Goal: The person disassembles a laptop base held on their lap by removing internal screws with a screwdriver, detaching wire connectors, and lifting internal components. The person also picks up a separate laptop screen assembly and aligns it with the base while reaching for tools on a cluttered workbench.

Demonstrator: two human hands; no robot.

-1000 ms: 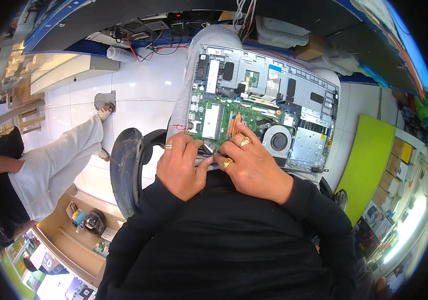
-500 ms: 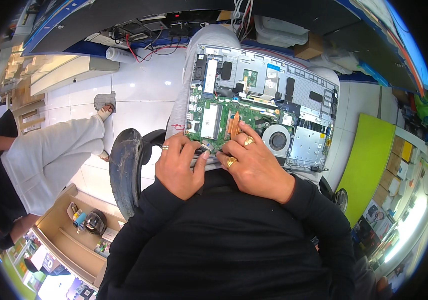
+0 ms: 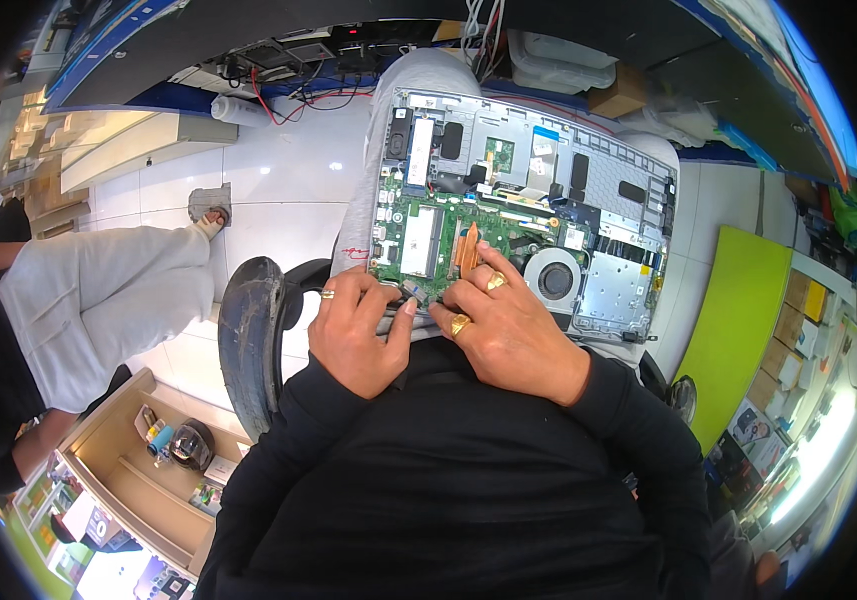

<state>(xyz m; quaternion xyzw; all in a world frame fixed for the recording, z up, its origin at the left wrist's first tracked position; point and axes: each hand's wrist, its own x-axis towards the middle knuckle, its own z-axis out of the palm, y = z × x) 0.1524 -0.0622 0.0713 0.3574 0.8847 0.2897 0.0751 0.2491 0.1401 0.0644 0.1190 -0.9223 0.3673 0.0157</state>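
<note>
At the middle of the frame we see the left hand (image 3: 357,335) with thumb and forefinger close together at a small pale strip (image 3: 414,293) by the laptop's near edge; we cannot tell whether they are clamped on it. Just to its right, the right hand (image 3: 511,325) has its forefinger stretched out beside the copper heat pipe (image 3: 470,250), perhaps to brace the work, with the other fingers curled in; whether they pinch anything is hidden from us. Under both, the green board (image 3: 447,218) faces up, bare, so its parts can be reached, the round fan (image 3: 554,281) just right of the hands. The opened laptop (image 3: 619,165) lies from the centre to the upper right, across 2 pale-trousered legs (image 3: 357,205), which seem to serve as a desk and keep its near edge close to us. Farther out, a black armrest (image 3: 252,330) stands left of centre.
</note>
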